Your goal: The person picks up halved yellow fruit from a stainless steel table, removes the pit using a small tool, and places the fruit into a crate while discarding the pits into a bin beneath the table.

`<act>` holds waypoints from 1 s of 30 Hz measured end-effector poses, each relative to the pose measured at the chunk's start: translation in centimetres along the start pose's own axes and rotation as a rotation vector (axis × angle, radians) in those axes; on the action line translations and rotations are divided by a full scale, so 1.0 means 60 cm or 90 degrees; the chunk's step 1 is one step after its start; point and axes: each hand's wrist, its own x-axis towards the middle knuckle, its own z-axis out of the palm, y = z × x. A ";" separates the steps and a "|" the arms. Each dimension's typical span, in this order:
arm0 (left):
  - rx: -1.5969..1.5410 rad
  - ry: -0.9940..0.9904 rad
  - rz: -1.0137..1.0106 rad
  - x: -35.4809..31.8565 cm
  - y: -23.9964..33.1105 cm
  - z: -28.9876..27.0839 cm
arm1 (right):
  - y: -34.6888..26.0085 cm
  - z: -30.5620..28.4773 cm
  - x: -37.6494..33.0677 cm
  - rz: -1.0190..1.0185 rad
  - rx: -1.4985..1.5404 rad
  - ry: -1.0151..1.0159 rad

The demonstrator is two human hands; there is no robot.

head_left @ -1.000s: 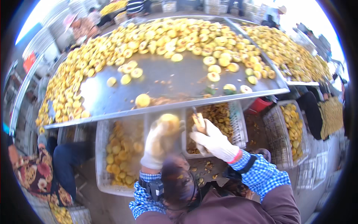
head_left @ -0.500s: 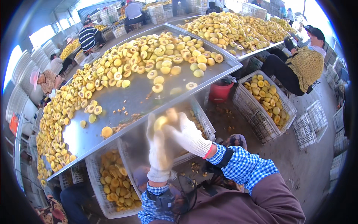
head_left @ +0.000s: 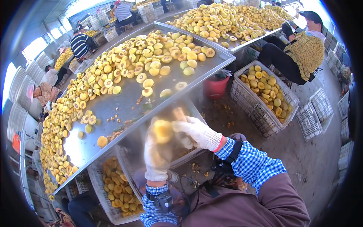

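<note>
We hold both hands up close in front of us. Our left hand (head_left: 158,151) wears a white glove, and its fingers curl up and close together at the top. Our right hand (head_left: 196,131) wears a white glove too, with a pink edge at the wrist. It reaches across to the left, and its fingertips touch the left hand's fingers. Both arms have blue checked sleeves and bend in from the bottom. The hands look blurry.
</note>
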 end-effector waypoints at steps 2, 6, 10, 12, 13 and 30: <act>0.012 0.002 0.006 0.004 -0.004 0.008 | 0.000 -0.005 -0.001 0.012 0.014 0.000; -0.016 -0.027 -0.004 0.005 -0.003 0.023 | 0.001 -0.009 -0.004 -0.081 -0.097 -0.001; 0.077 0.013 0.053 0.009 -0.017 0.022 | 0.029 -0.011 0.012 -0.209 -0.178 0.076; 0.058 0.022 0.055 0.014 -0.026 0.018 | 0.039 -0.012 0.015 -0.353 -0.442 0.144; 0.039 0.030 0.058 0.016 -0.027 0.018 | 0.040 -0.010 0.016 -0.495 -0.708 0.211; -0.100 0.067 0.051 0.017 -0.003 -0.001 | 0.007 0.011 -0.033 -0.266 -0.855 0.012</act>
